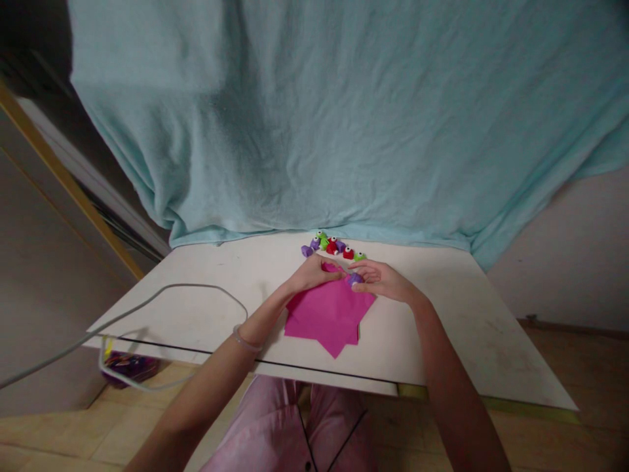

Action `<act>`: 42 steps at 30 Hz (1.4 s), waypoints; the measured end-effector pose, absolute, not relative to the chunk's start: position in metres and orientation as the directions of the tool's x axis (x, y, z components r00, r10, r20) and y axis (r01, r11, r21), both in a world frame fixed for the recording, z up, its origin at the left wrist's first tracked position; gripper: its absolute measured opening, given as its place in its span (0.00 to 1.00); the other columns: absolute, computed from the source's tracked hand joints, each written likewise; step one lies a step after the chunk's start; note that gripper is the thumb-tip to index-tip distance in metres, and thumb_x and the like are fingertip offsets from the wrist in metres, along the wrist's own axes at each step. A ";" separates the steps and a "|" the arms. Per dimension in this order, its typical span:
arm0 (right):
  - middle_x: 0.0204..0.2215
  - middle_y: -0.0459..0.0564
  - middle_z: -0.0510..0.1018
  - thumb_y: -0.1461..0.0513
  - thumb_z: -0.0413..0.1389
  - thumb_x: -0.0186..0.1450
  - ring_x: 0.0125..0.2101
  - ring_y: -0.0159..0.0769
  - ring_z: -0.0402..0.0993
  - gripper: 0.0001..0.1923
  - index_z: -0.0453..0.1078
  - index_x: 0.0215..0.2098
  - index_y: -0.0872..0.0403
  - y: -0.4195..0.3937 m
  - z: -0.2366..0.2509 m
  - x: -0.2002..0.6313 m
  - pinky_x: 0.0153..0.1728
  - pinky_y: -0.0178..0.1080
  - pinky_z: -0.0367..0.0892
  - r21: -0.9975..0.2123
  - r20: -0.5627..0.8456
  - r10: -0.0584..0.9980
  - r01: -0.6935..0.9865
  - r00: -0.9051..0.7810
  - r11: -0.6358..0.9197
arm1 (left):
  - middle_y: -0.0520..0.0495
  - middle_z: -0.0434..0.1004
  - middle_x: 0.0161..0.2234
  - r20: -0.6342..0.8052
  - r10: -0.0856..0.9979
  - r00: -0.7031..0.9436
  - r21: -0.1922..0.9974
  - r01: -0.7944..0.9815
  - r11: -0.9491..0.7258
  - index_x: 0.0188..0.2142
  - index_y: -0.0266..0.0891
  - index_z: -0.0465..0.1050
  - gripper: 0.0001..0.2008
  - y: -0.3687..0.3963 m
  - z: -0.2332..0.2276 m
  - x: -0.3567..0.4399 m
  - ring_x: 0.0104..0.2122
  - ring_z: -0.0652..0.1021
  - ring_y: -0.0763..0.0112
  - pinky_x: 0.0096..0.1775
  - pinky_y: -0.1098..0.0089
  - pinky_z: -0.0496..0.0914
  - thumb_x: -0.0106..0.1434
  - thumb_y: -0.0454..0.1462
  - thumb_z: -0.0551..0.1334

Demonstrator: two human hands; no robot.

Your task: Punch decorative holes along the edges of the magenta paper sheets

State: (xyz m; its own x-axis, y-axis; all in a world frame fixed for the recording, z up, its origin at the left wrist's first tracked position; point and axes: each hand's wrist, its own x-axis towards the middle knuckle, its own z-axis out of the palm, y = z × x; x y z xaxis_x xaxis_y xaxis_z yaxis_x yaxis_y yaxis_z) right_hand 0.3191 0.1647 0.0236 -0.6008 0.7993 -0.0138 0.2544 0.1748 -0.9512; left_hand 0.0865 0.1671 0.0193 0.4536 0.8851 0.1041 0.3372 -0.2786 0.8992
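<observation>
Left hand [314, 272]: rests palm down on the far edge of the pink paper [328, 313], fingers together and curled lightly, tips pressing the sheet's upper corner. It grips nothing; it pins the paper flat. A thin clear band sits on the left wrist.

Right hand [381, 278]: lies just right of the left hand, fingers curled narrow around a small purple punch [354, 279], which sits at the top right edge of the paper, between the two hands. Whether the paper edge is inside the punch cannot be told at this size.

Pink paper: several square sheets stacked and fanned, corners offset, lying on the white table [466, 314] near its middle, one corner pointing toward the person. A sliver of green shows at the stack's right edge.

Beyond the hands: a row of small punches [334, 245] in purple, green and red, lined up near the table's far edge, well apart from the paper but close to the fingertips.

Behind the table: a light blue cloth [344, 118] hangs down to the table's back edge.

Left side: a grey cable [162, 295] loops across the table and off its front corner.

Bottom of view: pink trousers on the person's lap.
</observation>
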 end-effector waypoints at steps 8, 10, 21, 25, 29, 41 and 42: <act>0.35 0.51 0.77 0.54 0.67 0.52 0.35 0.38 0.74 0.25 0.70 0.44 0.54 0.166 0.021 0.320 0.40 0.40 0.68 -0.947 -0.015 0.808 0.267 -0.589 0.177 | 0.45 0.78 0.42 0.295 0.846 0.444 0.826 0.327 -0.460 0.46 0.37 0.75 0.17 0.168 0.020 0.088 0.39 0.77 0.67 0.45 0.68 0.68 0.59 0.42 0.64; 0.35 0.50 0.77 0.54 0.67 0.52 0.35 0.37 0.74 0.25 0.70 0.44 0.54 0.166 0.020 0.319 0.39 0.40 0.68 -0.951 -0.018 0.804 0.258 -0.594 0.170 | 0.42 0.73 0.49 0.455 0.813 0.364 0.740 0.353 -0.573 0.52 0.40 0.70 0.22 0.167 0.024 0.088 0.46 0.74 0.65 0.50 0.64 0.66 0.58 0.39 0.65; 0.33 0.49 0.76 0.54 0.68 0.51 0.33 0.36 0.73 0.25 0.70 0.44 0.55 0.166 0.020 0.317 0.38 0.39 0.68 -0.946 -0.019 0.808 0.272 -0.588 0.176 | 0.44 0.68 0.50 0.573 0.596 0.563 0.389 0.453 -0.802 0.38 0.42 0.77 0.06 0.161 0.024 0.093 0.52 0.67 0.61 0.56 0.57 0.58 0.62 0.37 0.61; 0.34 0.50 0.77 0.54 0.67 0.51 0.34 0.37 0.73 0.25 0.70 0.44 0.54 0.166 0.021 0.316 0.39 0.41 0.68 -0.946 -0.006 0.799 0.263 -0.602 0.192 | 0.44 0.68 0.50 0.547 0.605 0.578 0.385 0.469 -0.795 0.36 0.42 0.77 0.06 0.161 0.022 0.094 0.52 0.66 0.60 0.56 0.57 0.57 0.61 0.37 0.62; 0.34 0.50 0.77 0.54 0.67 0.51 0.34 0.38 0.74 0.24 0.71 0.43 0.54 0.164 0.022 0.316 0.38 0.42 0.69 -0.940 -0.001 0.795 0.272 -0.606 0.206 | 0.44 0.68 0.50 0.537 0.606 0.587 0.385 0.470 -0.795 0.36 0.42 0.77 0.06 0.159 0.024 0.094 0.52 0.66 0.59 0.56 0.56 0.57 0.61 0.37 0.62; 0.34 0.50 0.78 0.53 0.67 0.52 0.33 0.37 0.74 0.24 0.71 0.43 0.55 0.164 0.020 0.316 0.38 0.40 0.68 -0.944 0.010 0.774 0.248 -0.634 0.215 | 0.43 0.68 0.50 0.527 0.593 0.609 0.372 0.463 -0.805 0.35 0.40 0.76 0.06 0.157 0.024 0.095 0.52 0.66 0.60 0.55 0.59 0.58 0.62 0.37 0.61; 0.35 0.50 0.78 0.53 0.67 0.52 0.33 0.37 0.74 0.24 0.71 0.43 0.55 0.164 0.020 0.316 0.38 0.40 0.68 -0.945 0.008 0.769 0.246 -0.639 0.214 | 0.43 0.68 0.50 0.524 0.593 0.612 0.371 0.462 -0.805 0.35 0.40 0.76 0.05 0.157 0.025 0.096 0.52 0.66 0.60 0.56 0.59 0.58 0.62 0.36 0.60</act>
State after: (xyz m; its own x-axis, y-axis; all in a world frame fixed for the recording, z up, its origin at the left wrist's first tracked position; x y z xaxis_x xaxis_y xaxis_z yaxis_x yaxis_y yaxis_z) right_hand 0.3156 0.1639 0.0203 -0.6393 0.7689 0.0076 0.2460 0.2139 -0.9454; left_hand 0.0957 0.1566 0.0245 0.6118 0.5927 0.5238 0.4624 -0.8052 0.3711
